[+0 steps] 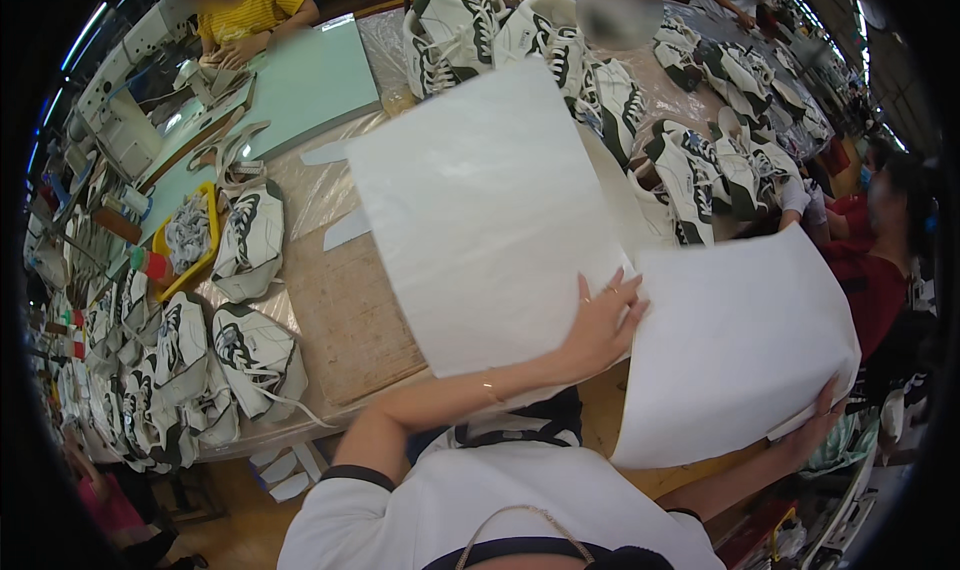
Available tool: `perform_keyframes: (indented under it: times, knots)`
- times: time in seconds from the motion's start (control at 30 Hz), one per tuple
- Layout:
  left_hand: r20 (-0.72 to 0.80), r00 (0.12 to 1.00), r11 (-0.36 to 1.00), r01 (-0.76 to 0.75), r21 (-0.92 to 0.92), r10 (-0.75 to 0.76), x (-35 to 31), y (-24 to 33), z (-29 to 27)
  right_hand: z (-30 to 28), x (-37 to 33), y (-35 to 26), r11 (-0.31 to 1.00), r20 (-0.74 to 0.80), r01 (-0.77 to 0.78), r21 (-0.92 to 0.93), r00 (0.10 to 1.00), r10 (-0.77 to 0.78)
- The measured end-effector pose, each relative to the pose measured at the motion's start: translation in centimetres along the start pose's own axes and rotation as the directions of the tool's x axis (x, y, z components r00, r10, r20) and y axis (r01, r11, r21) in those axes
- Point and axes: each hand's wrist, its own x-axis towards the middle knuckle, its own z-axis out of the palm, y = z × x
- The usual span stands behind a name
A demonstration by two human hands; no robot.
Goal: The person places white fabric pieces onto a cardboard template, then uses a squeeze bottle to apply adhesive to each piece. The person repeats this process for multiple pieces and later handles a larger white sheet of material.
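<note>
A large white sheet [480,200] lies over the worktable in front of me. My left hand [605,320] rests near its lower right corner, fingers spread, with the fingertips at the edge where a second white sheet begins. That second white sheet [735,345] bends down off the table's edge on my right. My right hand [825,415] grips its lower right edge, the fingers partly hidden by the sheet. Beneath the first sheet's left side, a worn brown board [350,320] and two pale cut pieces, one a small light piece [347,231], show on the table.
White and dark green shoe uppers [255,360] crowd the table's left end beside a yellow basket [212,225] of laces. More uppers [690,170] are heaped behind and right of the sheets. A sewing machine [120,110] stands far left. Co-workers sit across and at right.
</note>
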Motion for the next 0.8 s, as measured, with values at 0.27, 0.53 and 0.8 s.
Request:
perform_keyframes:
  times: [0.27,0.53,0.8]
  knots:
    - [0.447,0.879,0.666,-0.434,0.607,0.166,-1.3,-4.9,2.7,4.4,2.1,-5.9,0.984,0.241,0.117,-0.137,0.967,-0.082]
    - [0.067,0.992,0.649,0.018,0.761,-0.106,-1.8,-9.5,-6.2,21.4,0.6,-9.2,0.991,0.553,0.124,0.041,0.824,-0.126]
    - [-0.003,0.995,0.653,0.068,0.754,-0.1,-1.2,-9.8,-4.8,23.2,-0.2,-1.1,0.994,0.775,-0.069,-0.09,0.622,0.113]
